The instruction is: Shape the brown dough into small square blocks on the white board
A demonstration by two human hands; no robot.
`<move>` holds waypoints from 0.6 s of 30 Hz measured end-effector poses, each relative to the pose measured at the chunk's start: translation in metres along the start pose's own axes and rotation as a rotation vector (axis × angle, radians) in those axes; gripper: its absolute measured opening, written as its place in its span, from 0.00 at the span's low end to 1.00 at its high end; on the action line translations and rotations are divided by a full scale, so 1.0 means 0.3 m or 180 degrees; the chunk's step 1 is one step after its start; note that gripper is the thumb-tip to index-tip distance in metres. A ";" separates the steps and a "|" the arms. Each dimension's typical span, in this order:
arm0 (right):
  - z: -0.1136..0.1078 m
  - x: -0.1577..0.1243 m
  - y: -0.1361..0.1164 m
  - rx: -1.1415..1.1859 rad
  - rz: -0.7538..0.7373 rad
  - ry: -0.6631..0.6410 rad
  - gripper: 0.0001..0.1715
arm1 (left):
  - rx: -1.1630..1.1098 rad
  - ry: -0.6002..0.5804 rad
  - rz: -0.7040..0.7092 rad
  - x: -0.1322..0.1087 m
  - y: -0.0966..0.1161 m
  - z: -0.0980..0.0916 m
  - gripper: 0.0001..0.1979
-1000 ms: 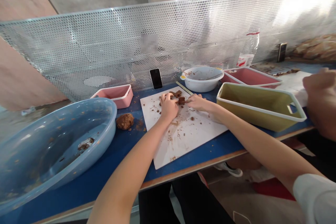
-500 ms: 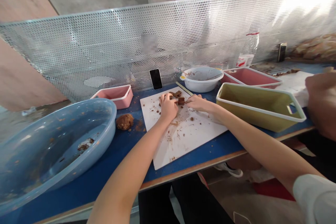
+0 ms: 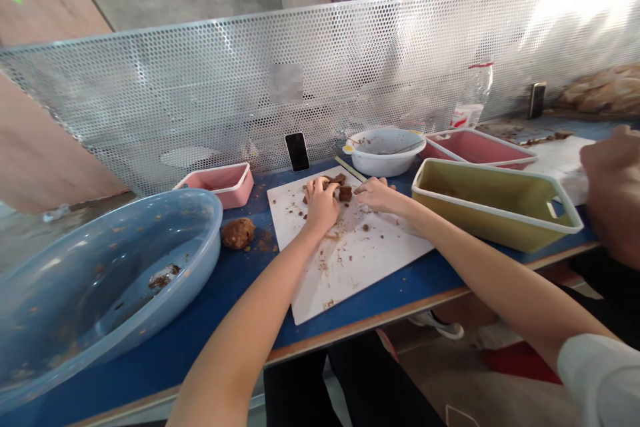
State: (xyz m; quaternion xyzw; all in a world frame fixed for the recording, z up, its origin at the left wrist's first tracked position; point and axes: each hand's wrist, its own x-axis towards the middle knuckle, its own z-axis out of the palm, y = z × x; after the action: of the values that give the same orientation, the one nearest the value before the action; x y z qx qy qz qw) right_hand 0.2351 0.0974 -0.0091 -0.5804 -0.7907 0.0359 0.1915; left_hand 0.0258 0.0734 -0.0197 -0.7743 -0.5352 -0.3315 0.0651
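Note:
Both my hands rest at the far end of a white cutting board (image 3: 350, 260) on the blue table. My left hand (image 3: 321, 202) is curled over small brown clay-like chunks (image 3: 343, 191), its fingers pressed on them. From the right, my right hand (image 3: 377, 195) reaches toward the same chunks, fingers bent and closed; what it grips is hidden. Brown crumbs are scattered over the board.
A big blue basin (image 3: 100, 273) sits at the left, with a brown lump (image 3: 238, 232) and a pink tray (image 3: 220, 181) beyond it. Behind the board stand a phone (image 3: 297, 150) and a white bowl (image 3: 384, 150). An olive tray (image 3: 493, 200) and another person's hand (image 3: 613, 180) lie to the right.
My right hand has drawn slightly to the right, away from the chunks. The other person's hand at the right edge has shifted a little.

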 end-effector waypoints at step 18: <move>-0.029 -0.041 -0.049 0.0184 0.0231 -0.0209 0.38 | 0.0219 -0.0265 0.0255 0.001 -0.005 0.009 0.28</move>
State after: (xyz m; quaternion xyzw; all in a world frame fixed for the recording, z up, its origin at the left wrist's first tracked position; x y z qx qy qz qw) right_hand 0.2280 0.0796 -0.0002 -0.6014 -0.7736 0.0847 0.1807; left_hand 0.0258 0.0755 -0.0219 -0.8055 -0.5170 -0.2775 0.0826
